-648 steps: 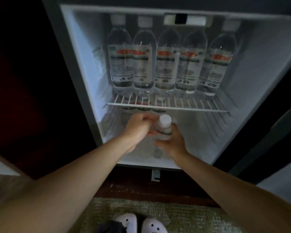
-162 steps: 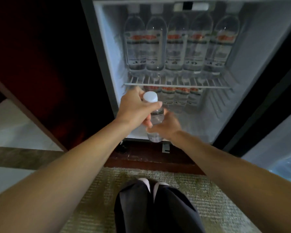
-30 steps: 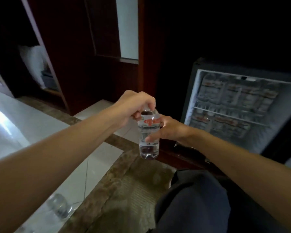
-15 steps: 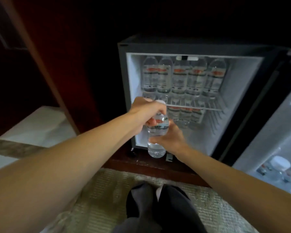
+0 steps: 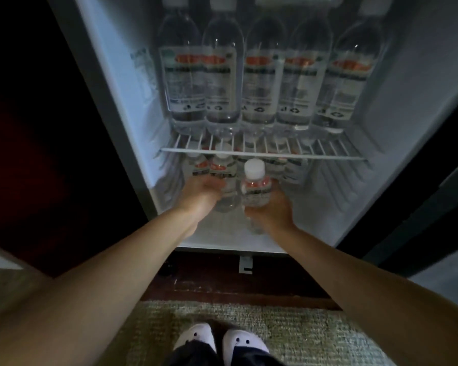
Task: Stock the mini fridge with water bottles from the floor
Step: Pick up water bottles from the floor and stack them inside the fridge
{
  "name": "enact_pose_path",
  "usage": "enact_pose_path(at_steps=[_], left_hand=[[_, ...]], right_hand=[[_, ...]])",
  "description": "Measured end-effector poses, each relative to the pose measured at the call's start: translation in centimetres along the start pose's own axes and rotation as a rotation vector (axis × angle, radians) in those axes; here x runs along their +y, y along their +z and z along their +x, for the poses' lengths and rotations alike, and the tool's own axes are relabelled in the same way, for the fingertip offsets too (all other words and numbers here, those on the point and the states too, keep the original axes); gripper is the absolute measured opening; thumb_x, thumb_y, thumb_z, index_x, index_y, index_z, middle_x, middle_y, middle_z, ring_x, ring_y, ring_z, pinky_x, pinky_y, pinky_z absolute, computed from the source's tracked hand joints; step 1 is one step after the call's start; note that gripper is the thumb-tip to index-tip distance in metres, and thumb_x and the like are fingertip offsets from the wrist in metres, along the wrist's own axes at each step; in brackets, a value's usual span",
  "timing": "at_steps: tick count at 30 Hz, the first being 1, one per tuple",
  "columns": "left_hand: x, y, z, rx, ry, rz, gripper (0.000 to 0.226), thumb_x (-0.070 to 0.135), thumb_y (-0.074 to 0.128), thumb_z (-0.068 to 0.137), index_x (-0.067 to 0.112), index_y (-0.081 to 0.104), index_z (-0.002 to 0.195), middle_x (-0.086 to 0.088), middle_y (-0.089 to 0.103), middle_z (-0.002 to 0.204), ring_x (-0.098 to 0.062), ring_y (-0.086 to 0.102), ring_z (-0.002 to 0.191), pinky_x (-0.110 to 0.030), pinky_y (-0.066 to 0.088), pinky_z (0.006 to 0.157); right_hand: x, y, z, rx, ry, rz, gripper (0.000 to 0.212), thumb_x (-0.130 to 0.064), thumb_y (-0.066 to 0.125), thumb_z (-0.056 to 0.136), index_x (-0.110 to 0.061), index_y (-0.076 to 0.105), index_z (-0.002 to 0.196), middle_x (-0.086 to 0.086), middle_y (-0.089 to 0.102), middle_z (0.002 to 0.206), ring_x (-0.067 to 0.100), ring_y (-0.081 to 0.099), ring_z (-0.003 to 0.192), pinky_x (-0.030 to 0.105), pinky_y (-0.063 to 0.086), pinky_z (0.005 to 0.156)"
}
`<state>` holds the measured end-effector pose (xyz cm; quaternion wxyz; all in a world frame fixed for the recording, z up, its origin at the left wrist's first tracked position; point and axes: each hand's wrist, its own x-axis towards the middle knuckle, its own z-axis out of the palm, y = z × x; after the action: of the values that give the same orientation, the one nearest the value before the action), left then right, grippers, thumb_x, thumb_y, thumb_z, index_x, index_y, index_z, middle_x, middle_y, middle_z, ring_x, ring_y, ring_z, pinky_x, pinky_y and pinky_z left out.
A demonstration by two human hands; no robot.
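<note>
- Where a woven rug (image 5: 315, 336) covers the floor at 6 o'clock, two white slippers (image 5: 196, 336) rest on it, toes toward a dark wood step (image 5: 222, 286) below the fridge (image 5: 413, 96).
- A dark wood panel (image 5: 37, 128) fills 9 o'clock, and a dark door edge (image 5: 421, 207) slants down at 3 o'clock.
- The open fridge takes up 12 o'clock, split by a wire shelf (image 5: 262, 151).
- Above the shelf, five big bottles (image 5: 258, 83) stand upright in a row, side by side, labels facing out.
- Below it, small bottles (image 5: 291, 165) stand at the back, partly hidden by the shelf and the hands.
- The right hand (image 5: 273, 211) is curled round the lower body of a bottle (image 5: 255, 191) with a white cap (image 5: 254, 167). The bottle is upright in the lower compartment, in front of the back row.
- At the bottle's 9 o'clock, the left hand (image 5: 202, 192) reaches into the same compartment, fingers against one of the small bottles. Blur hides whether it grips.
- A white bracket (image 5: 245, 264) hangs under the fridge at the bottle's 6 o'clock.
- Both forearms cross over the step and rug, covering parts of each.
</note>
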<state>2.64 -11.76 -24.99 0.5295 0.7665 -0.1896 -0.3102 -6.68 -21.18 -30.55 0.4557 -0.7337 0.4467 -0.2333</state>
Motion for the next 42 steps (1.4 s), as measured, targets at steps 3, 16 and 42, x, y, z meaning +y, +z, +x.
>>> enact_pose_path(at_steps=[3, 16, 42], left_hand=[[-1.2, 0.7, 2.2, -0.005, 0.034, 0.103, 0.024, -0.007, 0.046, 0.087, 0.008, 0.065, 0.092, -0.003, 0.062, 0.087, -0.018, 0.056, 0.088, -0.023, 0.045, 0.071], [-2.5, 1.2, 4.8, -0.023, 0.048, -0.109, 0.017, 0.006, 0.053, 0.09, 0.018, 0.063, 0.097, 0.0, 0.065, 0.092, -0.015, 0.061, 0.084, -0.025, 0.052, 0.073], [-0.3, -27.6, -34.5, 0.692, 0.188, 0.184, 0.021, 0.013, 0.046, 0.09, 0.016, 0.062, 0.104, -0.011, 0.066, 0.107, -0.029, 0.064, 0.1, -0.045, 0.052, 0.091]], right_hand=[[0.7, 0.6, 2.8, 0.001, 0.054, 0.018, 0.054, -0.01, 0.076, 0.069, -0.014, 0.052, 0.118, -0.003, 0.059, 0.106, 0.011, 0.056, 0.099, 0.012, 0.039, 0.077], [2.0, 3.5, 6.9, -0.015, 0.051, 0.004, 0.08, -0.009, 0.083, 0.052, -0.008, 0.049, 0.124, 0.011, 0.058, 0.123, 0.022, 0.055, 0.116, 0.031, 0.045, 0.098], [-24.9, 3.7, -36.5, -0.637, -0.45, -0.139, 0.019, -0.015, 0.054, 0.088, -0.012, 0.064, 0.104, -0.004, 0.055, 0.087, 0.012, 0.052, 0.09, 0.025, 0.042, 0.077]])
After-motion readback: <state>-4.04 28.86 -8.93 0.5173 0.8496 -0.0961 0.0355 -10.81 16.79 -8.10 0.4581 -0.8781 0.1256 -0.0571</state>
